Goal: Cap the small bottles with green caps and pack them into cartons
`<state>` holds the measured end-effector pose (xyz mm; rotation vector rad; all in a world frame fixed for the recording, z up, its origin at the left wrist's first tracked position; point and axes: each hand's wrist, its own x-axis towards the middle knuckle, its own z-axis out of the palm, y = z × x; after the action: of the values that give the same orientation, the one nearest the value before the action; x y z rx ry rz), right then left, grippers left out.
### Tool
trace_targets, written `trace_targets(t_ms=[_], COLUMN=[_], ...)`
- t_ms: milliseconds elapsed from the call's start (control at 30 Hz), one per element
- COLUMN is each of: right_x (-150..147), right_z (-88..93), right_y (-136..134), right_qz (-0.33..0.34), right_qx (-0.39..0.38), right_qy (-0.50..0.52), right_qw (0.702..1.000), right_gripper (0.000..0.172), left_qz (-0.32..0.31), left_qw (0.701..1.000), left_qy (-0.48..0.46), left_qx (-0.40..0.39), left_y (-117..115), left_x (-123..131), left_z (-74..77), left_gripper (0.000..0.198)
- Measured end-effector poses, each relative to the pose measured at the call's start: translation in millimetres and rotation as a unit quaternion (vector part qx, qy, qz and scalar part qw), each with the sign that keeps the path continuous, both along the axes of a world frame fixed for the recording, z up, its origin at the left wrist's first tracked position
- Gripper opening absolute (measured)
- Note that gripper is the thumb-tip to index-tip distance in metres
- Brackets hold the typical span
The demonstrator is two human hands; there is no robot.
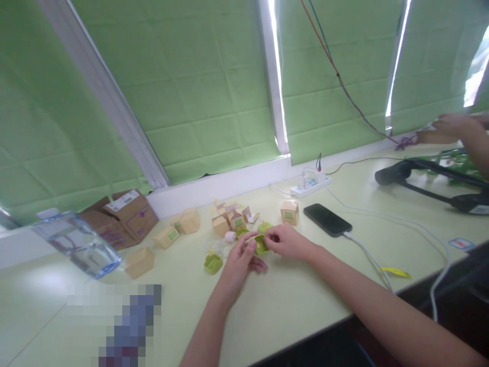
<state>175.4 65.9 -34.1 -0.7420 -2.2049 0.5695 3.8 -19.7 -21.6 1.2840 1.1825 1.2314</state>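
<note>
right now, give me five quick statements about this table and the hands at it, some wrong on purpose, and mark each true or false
1. The right hand pinches a small green piece, with the left hand close beside it. True.
2. The phone lies on top of the cardboard box. False: the phone lies on the table, with a white cable plugged into it.
3. The clear bottle is next to the brown cardboard box. True.
4. The blinds are red. False: the blinds are green.
5. Nothing is plugged into the power strip. False: the power strip has plugs in it.
</note>
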Motion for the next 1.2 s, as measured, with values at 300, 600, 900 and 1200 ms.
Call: trace_targets(t_ms=[300,600,900,1200], right_x=[-1.5,34.3,34.3,27.2], right_z=[-1.6,12.6,4.8,-1.0], right_y=[-1.2,17.5,22.4,23.0], right_qz=[0.005,-0.172,-0.156,-0.094], right_qx=[-0.007,0.018,-0.041,-0.047], right_qy=[-0.031,0.024,-0.033,-0.026], right_qw=[0.999,0.985,0.986,0.994], right_gripper=[0.033,0.040,0.019,0.014], left_qz=[-0.031,0.001,0.035,0.075], left_qw=[0.999,1.000,0.984,0.949], left_qy=[0.028,-0.009,-0.170,-0.304], left_qx=[0.005,0.001,0.044,0.042], left_y=[0.9,1.6,1.8,0.2], left_x=[-0.3,-3.4,-5.4,-10.2], left_z=[-6.1,-3.5,4.2,12.6], left_gripper=[0.049,0.049,0.037,0.047])
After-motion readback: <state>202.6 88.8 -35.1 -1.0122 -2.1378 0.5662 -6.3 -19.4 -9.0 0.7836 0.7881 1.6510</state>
